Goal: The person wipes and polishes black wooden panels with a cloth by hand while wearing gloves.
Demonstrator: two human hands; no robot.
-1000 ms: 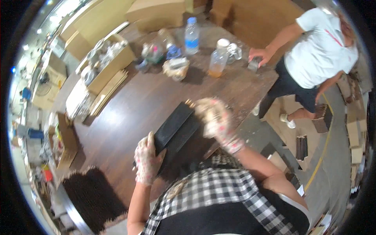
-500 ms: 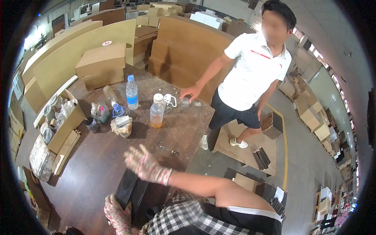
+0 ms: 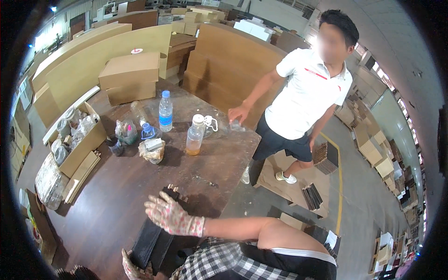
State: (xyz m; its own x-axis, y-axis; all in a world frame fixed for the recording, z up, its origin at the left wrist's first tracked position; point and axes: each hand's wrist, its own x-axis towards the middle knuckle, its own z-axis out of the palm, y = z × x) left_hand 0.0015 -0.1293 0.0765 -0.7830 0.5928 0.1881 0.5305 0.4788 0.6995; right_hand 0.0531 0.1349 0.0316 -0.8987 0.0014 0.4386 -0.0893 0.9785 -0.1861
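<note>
We are in a factory workshop: cardboard boxes [image 3: 127, 72] upper left, brown stacks [image 3: 371, 136] far right, yellow floor line [image 3: 340, 189] right of centre.

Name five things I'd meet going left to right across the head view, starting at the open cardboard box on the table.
Open cardboard box, left hand, right hand, co-worker's hand, low bundle of dark strips.
</note>
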